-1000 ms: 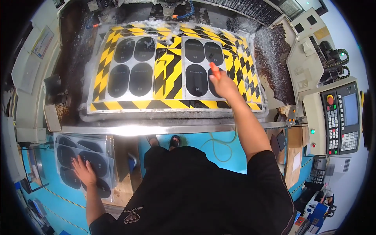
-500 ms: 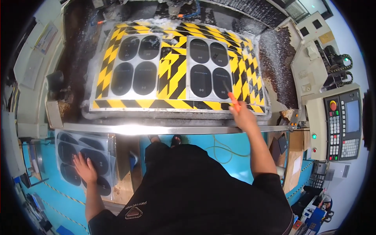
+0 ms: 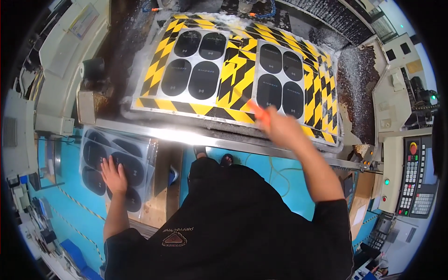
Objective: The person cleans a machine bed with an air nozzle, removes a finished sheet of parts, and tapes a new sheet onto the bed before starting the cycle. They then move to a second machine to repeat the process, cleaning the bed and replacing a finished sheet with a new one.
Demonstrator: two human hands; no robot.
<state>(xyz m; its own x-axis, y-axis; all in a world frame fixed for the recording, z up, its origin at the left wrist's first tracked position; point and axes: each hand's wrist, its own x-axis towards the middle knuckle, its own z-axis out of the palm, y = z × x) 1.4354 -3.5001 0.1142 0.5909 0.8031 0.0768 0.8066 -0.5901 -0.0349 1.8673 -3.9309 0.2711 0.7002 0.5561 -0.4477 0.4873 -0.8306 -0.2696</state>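
My right hand (image 3: 285, 129) is closed around an orange-handled tool (image 3: 259, 113) with a thin tip, smeared by motion, so its exact kind is unclear. Its tip points up and left, over the striped band between two panel sheets. The left panel sheet (image 3: 204, 83) and the right panel sheet (image 3: 269, 92) lie flat on the machine bed, each bearing several glossy black rounded ovals. Down at the left, my left hand (image 3: 114, 176) rests flat, fingers spread, on a stack of clear-edged sheets (image 3: 129, 169) with similar black ovals.
Yellow-and-black striped tape (image 3: 186, 106) frames the bed. A metal rail (image 3: 186, 136) runs along the machine's front edge. White wet residue (image 3: 357, 93) lies around the bed. At the right stands a control panel (image 3: 416, 177) with keys and a red knob.
My right hand has swung the orange-handled tool left, from the right panel sheet to the striped middle band. The whole view has shifted and tilted. My left hand stays on the stack.
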